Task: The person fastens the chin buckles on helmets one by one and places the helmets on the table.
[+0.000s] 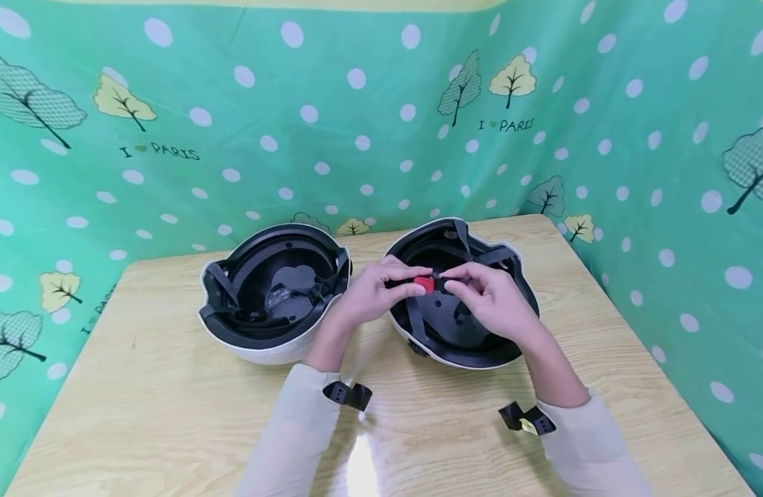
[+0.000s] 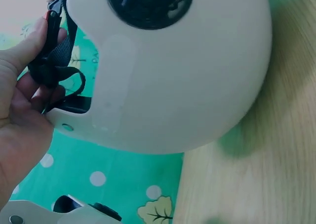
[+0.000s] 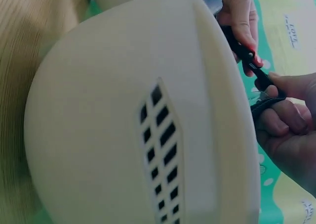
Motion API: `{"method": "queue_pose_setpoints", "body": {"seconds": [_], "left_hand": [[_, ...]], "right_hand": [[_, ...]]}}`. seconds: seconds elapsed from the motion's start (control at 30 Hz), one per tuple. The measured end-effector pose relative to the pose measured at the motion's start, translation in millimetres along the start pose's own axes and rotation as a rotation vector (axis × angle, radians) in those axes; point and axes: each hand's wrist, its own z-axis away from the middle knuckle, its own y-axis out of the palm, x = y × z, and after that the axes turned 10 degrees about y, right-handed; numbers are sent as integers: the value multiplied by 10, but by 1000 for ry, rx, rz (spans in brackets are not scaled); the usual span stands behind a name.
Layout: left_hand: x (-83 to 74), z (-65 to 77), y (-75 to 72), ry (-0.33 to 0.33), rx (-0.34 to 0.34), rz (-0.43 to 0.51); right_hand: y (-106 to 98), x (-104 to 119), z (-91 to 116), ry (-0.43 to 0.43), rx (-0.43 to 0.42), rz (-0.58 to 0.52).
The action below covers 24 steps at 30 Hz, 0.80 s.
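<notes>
A white helmet (image 1: 471, 338) with a black lining lies upside down on the table, its opening upward. Above that opening, my left hand (image 1: 370, 291) pinches a red-and-black chin-strap buckle (image 1: 425, 284) between thumb and fingers. My right hand (image 1: 496, 302) pinches the black clip end of the other strap (image 3: 264, 79), facing the buckle. The two ends meet between the hands; whether they are latched cannot be told. In the left wrist view the helmet's shell (image 2: 173, 90) fills the middle, with a black dial (image 2: 150, 6) at its top. Slotted vents (image 3: 165, 130) show in the right wrist view.
A second white helmet (image 1: 275, 353), also opening upward, sits to the left, with black straps (image 1: 222, 283) and a clear plastic piece inside. Both rest on a light wooden table (image 1: 145, 386). A green dotted curtain (image 1: 331, 124) hangs behind and at the right.
</notes>
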Motion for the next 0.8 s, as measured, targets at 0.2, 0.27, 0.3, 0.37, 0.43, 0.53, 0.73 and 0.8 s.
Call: {"method": "queue_pose_setpoints", "body": {"seconds": [0.2, 0.27, 0.3, 0.37, 0.43, 0.53, 0.73, 0.8], "left_hand": [[-3, 6, -18, 7, 23, 25], [-1, 7, -16, 22, 32, 14], [2, 7, -13, 31, 37, 6], [0, 7, -11, 45, 43, -2], [-8, 5, -10, 47, 40, -1], [-18, 1, -9, 31, 29, -9], [-23, -18, 12, 20, 39, -57], [-23, -27, 22, 29, 41, -77]], "right_hand": [[3, 45, 10, -36, 19, 52], [12, 58, 18, -55, 12, 77], [17, 62, 21, -66, 8, 89], [16, 69, 24, -74, -2, 105], [10, 70, 15, -50, -10, 79], [-4, 56, -14, 51, 11, -43], [-17, -11, -76, 224, 60, -249], [-24, -16, -81, 235, 61, -244]]}}
